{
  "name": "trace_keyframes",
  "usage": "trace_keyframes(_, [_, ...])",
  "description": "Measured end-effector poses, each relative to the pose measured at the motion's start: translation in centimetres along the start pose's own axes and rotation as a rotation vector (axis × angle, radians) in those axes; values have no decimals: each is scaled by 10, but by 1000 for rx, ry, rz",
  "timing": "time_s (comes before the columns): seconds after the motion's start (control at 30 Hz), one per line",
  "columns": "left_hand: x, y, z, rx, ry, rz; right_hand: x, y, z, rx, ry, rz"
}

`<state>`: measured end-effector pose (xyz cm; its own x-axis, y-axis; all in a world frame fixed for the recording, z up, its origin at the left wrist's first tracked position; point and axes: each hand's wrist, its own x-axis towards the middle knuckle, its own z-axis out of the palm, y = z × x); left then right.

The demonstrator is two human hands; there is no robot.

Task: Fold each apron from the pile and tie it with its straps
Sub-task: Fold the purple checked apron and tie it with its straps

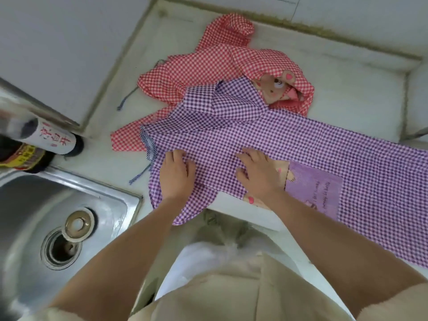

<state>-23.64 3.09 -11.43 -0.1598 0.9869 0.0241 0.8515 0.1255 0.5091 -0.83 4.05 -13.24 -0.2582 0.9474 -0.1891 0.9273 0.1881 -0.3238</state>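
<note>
Purple apron [301, 144]: long axis runs centre-left to right edge of frame, across table [347, 100]. Left hand [177, 174] near its left end, right hand [259, 172] mid-cloth; both flat, pressing, gripping nothing.

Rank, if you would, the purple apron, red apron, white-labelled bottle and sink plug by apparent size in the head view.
1. purple apron
2. red apron, though partly hidden beneath the purple one
3. white-labelled bottle, partly blurred
4. sink plug, smallest
</note>
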Motion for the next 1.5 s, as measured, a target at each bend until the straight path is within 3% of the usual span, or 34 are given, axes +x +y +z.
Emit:
trace_keyframes(0.2, [20, -12, -17, -3, 195, -240, 46, -4, -45, 192, 225, 10])
trace_keyframes(0.3, [38, -8, -30, 14, 176, -348, 74, -15, -71, 306, 458, 56])
trace_keyframes(0.33, [44, -8, -33, 21, 169, -339, 85, -18, -78, 333, 461, 108])
trace_keyframes(0.47, [70, -2, -42, 83, 166, -229, 122, -21, -93, 438, 110, 335])
trace_keyframes(0.57, [94, 8, -43, 56, 105, -188, 128, -17, -104, 559, -47, 321])
trace_keyframes(0.63, [114, 17, -40, 35, -26, -145, 131, -14, -110, 718, -136, 332])
trace_keyframes(0.77, [154, 31, -35, 22, -376, -170, 143, -1, -115, 1187, -432, 530])
trace_keyframes(0.9, [169, 44, -37, -209, -595, -123, 145, -2, -129, 1359, -613, 565])
trace_keyframes(1.0, [172, 47, -40, -121, -650, -99, 145, -9, -137, 1382, -620, 546])
trace_keyframes(1.2, [183, 42, -46, -67, -497, -52, 152, -6, -150, 1708, -203, 507])
trace_keyframes(1.33, [182, 48, -50, -86, -417, -46, 149, 0, -159, 1803, -244, 530])
trace_keyframes(1.43, [179, 46, -52, -101, -392, -45, 146, 12, -151, 1611, -313, 609])
trace_keyframes(1.5, [177, 44, -53, -100, -377, -8, 137, 26, -143, 1275, -475, 719])
